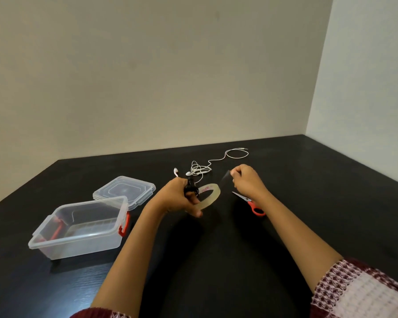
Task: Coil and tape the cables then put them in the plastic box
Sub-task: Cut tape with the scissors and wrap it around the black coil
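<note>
Black coiled cable (pixel 190 187) and clear tape roll (pixel 210 195) sit clamped together in the left hand (pixel 182 199), above the table; white earphones (pixel 199 169) lie loose just behind, scissors (pixel 251 203) under the right wrist. Open plastic box (pixel 81 228) and its lid (pixel 124 191) stand left on the black table (pixel 308 191) — plain walls behind. Right hand (pixel 246 179) is closed, pinching the pulled tape end (pixel 225 177).

Counter: black counter (pixel 285 226), matt, faint wood grain showing near the front edge.
Box: clear, glossy plastic box (pixel 62 243) with red plastic latches.
Lid: clear plastic lid (pixel 124 188), smooth and shiny.
Tape: translucent yellowish roll of tape (pixel 210 195), glossy film.
Scissors: bright metal-bladed scissors with orange plastic handles (pixel 251 201).
Earphones: white earphone cable (pixel 216 160), smooth plastic coating.
Bundle: black coiled cable (pixel 190 187), matt.
Sleeves: maroon-and-white knitted cloth sleeve (pixel 363 292), coarse weave.
</note>
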